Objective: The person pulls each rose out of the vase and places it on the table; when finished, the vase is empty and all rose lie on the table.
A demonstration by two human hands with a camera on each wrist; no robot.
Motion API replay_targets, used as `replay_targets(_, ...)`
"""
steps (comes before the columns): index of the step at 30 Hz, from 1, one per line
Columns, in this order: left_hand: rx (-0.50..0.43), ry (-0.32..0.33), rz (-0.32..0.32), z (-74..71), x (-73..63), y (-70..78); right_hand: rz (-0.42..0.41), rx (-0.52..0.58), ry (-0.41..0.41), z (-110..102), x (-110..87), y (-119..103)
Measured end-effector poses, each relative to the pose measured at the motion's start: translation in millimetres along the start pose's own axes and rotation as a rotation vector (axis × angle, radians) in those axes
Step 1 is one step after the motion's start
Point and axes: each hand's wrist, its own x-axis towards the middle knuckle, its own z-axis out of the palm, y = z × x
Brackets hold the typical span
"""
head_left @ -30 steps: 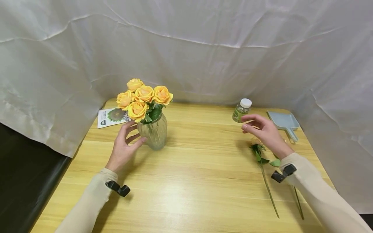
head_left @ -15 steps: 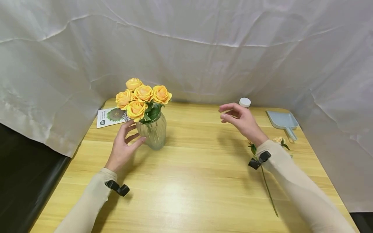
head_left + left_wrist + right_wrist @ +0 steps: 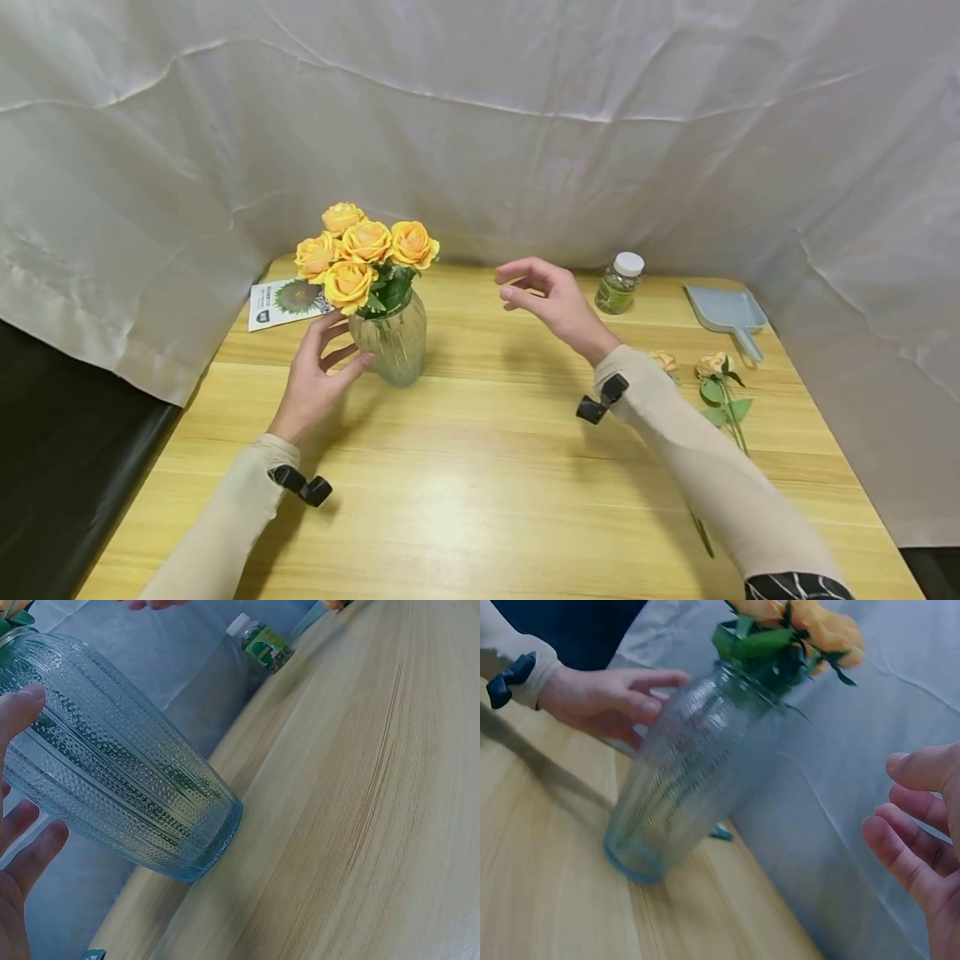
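Note:
A ribbed clear glass vase [image 3: 392, 342] stands upright on the left of the table, bearing several yellow roses [image 3: 366, 242]. My left hand [image 3: 318, 371] is at its left side, fingers loosely bent; thumb tip and forefinger reach its wall. In the left wrist view the thumb overlaps the upper part of the vase [image 3: 127, 757], while the other fingers [image 3: 34, 851] are spread apart near its edge. To the right, my right hand [image 3: 551, 302] hovers over the table, fingers loosely bent with nothing between them. In the right wrist view it is apart from the vase [image 3: 690, 765].
Behind the right hand stands a white-capped bottle [image 3: 618, 286]. A light blue dustpan [image 3: 726, 310] lies at the back right. Two pale roses lie nearer: one rose [image 3: 711, 365] shows, the other is mostly under the right sleeve [image 3: 697, 450]. A sunflower-printed packet [image 3: 281, 303] lies behind the left hand.
My right hand has swept left from over the pale roses, past the bottle, toward the vase. The left hand has stayed at the vase.

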Motion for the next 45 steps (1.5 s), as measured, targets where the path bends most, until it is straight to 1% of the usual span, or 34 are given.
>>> replay_targets(7,-0.006,0.004,-0.004,-0.1,0.1,1.0,-0.026,0.057,-0.036,31.5,17.6,-6.3)
replay_targets(14,-0.017,0.002,0.004,0.6,-0.2,1.3,-0.046,0.092,-0.093,56.7,28.0,-12.8)
replay_targets(18,-0.024,0.006,0.008,0.9,-0.3,1.9,-0.048,0.077,-0.118,68.9,32.8,-15.7)
replay_targets(25,-0.016,0.010,0.004,1.4,0.0,2.7,-0.057,0.013,-0.142,86.8,40.3,-18.1)
replay_targets(31,-0.012,0.006,-0.002,1.1,-0.3,0.6,-0.065,0.018,-0.167,97.3,43.1,-18.0)
replay_targets(35,-0.016,0.006,0.002,1.3,0.1,-0.1,-0.067,-0.001,-0.152,100.7,45.4,-18.1)
replay_targets(41,-0.025,0.006,0.003,1.4,-0.3,2.0,-0.066,0.011,-0.123,103.4,47.8,-15.8)
replay_targets(45,-0.032,0.011,0.003,1.9,-0.2,3.7,-0.082,0.014,-0.106,104.7,48.8,-14.3)
